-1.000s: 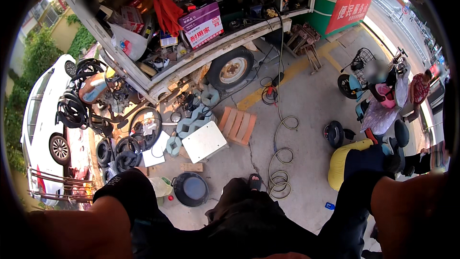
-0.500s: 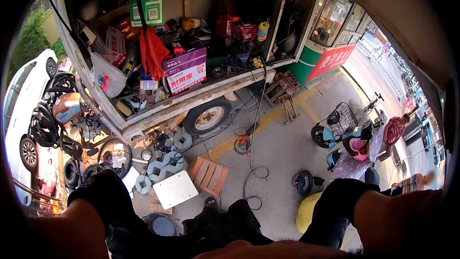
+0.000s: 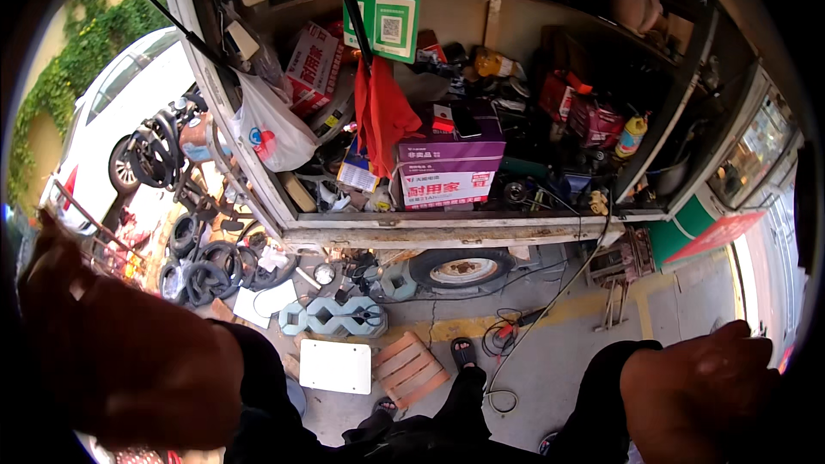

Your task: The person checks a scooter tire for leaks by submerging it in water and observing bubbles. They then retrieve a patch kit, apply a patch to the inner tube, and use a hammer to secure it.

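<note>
My left hand [image 3: 60,279] is raised at the far left, dark and smeared, with its fingers not clearly visible. It appears in front of the parked white car and a heap of tyres. At the lower right my right hand [image 3: 722,369] is held up with its fingers curled in; whatever they may hold is hidden. Neither hand touches anything I can make out. Ahead is the open stall cart, where a purple and white cardboard box [image 3: 447,167] carries a dark phone-like slab [image 3: 465,120] and a small red box [image 3: 443,118]. A red cloth [image 3: 378,120] hangs beside it.
Below the cart's sill [image 3: 447,235] lie a slatted wooden stool [image 3: 411,369], a white board [image 3: 335,367], grey paving blocks [image 3: 335,318] and several tyres [image 3: 206,279]. A cable [image 3: 550,314] trails down to the ground. A white plastic bag [image 3: 273,133] hangs at the cart's left.
My view has swung right-to-left and come nearer the cart, so the parked scooter and people at the right are out of sight. Both hands have come up into view.
</note>
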Tool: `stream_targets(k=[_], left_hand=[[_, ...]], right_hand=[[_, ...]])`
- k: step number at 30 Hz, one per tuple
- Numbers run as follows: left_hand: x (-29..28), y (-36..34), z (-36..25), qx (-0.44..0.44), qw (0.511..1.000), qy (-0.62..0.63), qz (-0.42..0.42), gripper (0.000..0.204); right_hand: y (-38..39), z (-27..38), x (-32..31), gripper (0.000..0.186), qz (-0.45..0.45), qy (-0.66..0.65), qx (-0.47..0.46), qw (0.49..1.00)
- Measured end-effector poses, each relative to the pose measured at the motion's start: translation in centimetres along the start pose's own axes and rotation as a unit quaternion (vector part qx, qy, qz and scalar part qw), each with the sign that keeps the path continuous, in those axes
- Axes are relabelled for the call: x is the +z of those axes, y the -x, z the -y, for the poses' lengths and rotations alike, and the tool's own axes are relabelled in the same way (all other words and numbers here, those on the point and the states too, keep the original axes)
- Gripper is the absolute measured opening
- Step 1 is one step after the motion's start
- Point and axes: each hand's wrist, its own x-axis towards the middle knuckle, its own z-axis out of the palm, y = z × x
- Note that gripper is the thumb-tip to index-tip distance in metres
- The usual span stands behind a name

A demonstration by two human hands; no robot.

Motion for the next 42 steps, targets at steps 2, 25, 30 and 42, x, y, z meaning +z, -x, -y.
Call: stream_targets(k=[2,25,30,42], left_hand=[[10.1,6.4,1.8,-0.136,0.977,-0.032,0.161,0.028],[30.8,15.7,23.4,-0.447,0.787,-0.306,0.294,0.043],[28.5,8.6,12.2,-0.453,0.851,-0.231,0.132,0.035],[15.0,-1.1,-3.7,-0.317,0.891,-0.309,-0.103,0.028]], right_hand=[[6.2,-7.8,-2.0,0.028,-0.029,0.087,0.092,0.992],[4.5,-42.8,36.5,0.07,0.34,-0.361,0.587,0.64],[7.7,-45.8,39.7,0.065,0.334,-0.351,0.668,0.565],[11.1,-33.4,30.9,0.033,0.216,-0.384,0.387,0.81]])
